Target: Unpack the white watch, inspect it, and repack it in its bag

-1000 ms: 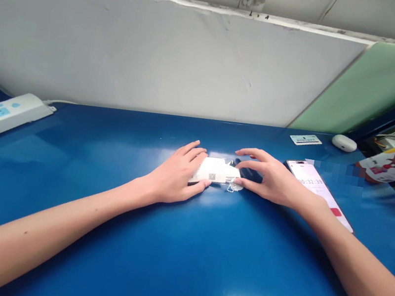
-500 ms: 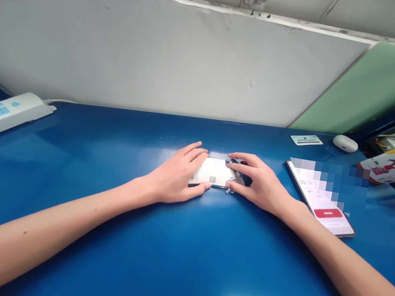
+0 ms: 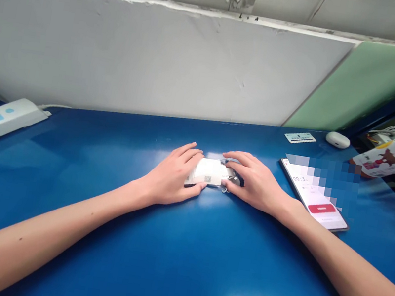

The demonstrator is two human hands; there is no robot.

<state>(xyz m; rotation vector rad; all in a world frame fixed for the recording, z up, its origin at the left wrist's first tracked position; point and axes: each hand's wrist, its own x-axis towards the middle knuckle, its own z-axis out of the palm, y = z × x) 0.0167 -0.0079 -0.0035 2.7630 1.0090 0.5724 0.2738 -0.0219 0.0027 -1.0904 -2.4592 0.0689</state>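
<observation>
Between my hands, on the blue table (image 3: 148,270), lies a small flat item with a white label (image 3: 209,171) that carries a square printed code. The item's right end is dark and shiny, and something small and silvery shows at its lower right corner; its exact kind I cannot make out. My left hand (image 3: 180,173) grips the left end, fingers along the far edge and thumb at the near edge. My right hand (image 3: 252,179) curls around the dark right end, thumb at the near side, fingertips on the far side.
A phone (image 3: 312,193) with a lit screen lies right of my right hand. Behind it are a card (image 3: 300,138) and a white earbud case (image 3: 337,140). A printed container (image 3: 394,157) stands at far right, a power strip (image 3: 2,122) at far left.
The white label now bulges upward more and reaches further over the dark right end. Both hands stay around the item. The whole view has shifted slightly.
</observation>
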